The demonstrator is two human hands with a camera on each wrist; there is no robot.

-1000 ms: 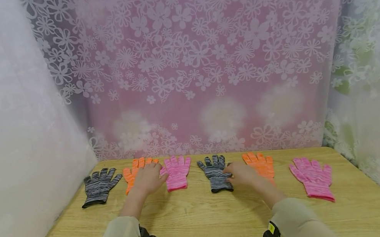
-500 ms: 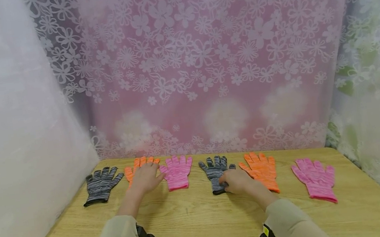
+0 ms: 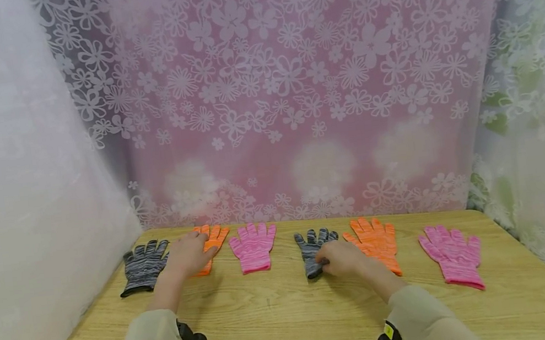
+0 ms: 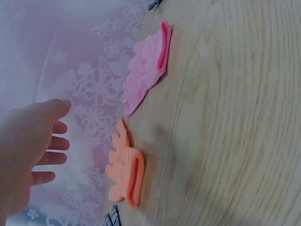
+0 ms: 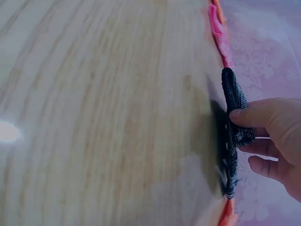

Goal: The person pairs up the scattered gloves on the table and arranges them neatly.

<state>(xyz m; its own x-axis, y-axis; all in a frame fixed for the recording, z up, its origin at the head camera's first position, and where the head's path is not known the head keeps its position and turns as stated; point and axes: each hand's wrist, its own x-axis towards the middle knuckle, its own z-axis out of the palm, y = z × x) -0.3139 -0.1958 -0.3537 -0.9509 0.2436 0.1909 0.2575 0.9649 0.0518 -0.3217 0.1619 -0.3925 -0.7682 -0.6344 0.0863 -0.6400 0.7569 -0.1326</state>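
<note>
My right hand (image 3: 342, 258) pinches the cuff end of a dark grey striped knit glove (image 3: 310, 250) between thumb and fingers. In the right wrist view that cuff (image 5: 233, 89) is bunched up and raised off the wood, with the thumb pressed on its near side. My left hand (image 3: 185, 255) hovers with fingers extended between an orange glove (image 3: 216, 238) and another dark grey glove (image 3: 142, 268), overlapping both in the head view. Nothing is in it in the left wrist view, where the orange glove (image 4: 124, 172) lies beyond the thumb and fingers.
A pink glove (image 3: 253, 249) lies in the row right of the left orange one. Another orange glove (image 3: 381, 241) is partly behind my right wrist, and a second pink one (image 3: 453, 256) lies far right. Flowered curtains (image 3: 266, 109) border the wooden table (image 3: 269, 325).
My right hand has moved from the middle grey glove's side to its cuff and gripped it; the glove has narrowed and shifted right. My left hand has drifted left off the orange glove.
</note>
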